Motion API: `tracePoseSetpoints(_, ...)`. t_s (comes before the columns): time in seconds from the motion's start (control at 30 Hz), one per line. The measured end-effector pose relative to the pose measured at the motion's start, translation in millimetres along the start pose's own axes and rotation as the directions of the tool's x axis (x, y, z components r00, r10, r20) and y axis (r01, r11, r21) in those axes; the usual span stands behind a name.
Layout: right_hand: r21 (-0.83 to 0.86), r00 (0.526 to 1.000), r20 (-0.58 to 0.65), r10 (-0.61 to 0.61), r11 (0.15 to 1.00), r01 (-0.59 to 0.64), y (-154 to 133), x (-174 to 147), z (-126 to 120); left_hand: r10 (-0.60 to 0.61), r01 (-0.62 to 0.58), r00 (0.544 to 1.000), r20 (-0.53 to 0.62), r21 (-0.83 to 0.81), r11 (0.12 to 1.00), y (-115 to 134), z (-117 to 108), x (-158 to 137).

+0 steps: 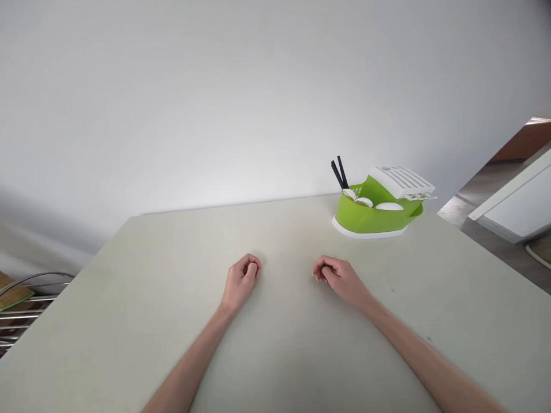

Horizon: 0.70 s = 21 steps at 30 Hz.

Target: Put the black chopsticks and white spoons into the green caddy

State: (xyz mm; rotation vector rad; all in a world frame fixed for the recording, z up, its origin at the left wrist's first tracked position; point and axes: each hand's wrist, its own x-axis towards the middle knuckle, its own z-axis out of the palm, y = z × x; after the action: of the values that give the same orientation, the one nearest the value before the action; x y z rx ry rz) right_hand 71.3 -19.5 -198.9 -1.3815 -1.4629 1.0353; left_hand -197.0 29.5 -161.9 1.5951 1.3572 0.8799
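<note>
My left hand [241,281] rests on the pale table [275,338], its fingers curled into a loose fist with nothing visible in them. Across a short gap, my right hand [341,279] lies on the same surface, also curled and holding nothing that I can see. Beyond the right hand, apart from it, stands a green utensil holder [372,221] on a white base. Black chopsticks [340,174] poke up from its left end. Rounded white spoon-like pieces [364,202] show along its rim, and a white slotted top [402,180] covers its right end.
A plain white wall [241,103] runs along the table's back edge. Below the left edge is a metal rack [26,315] with a wooden board [11,291] on it. Past the right edge a white panel-like piece [516,198] stands on the floor.
</note>
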Motion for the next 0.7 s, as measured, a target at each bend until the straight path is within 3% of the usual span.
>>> tracePoseSetpoints(0.7,-0.011,1.000,-0.008,-0.005,1.000,0.005,2.0,-0.3,1.1,0.010,-0.010,1.000,-0.002,-0.020,1.000,0.1,-1.3,-4.6)
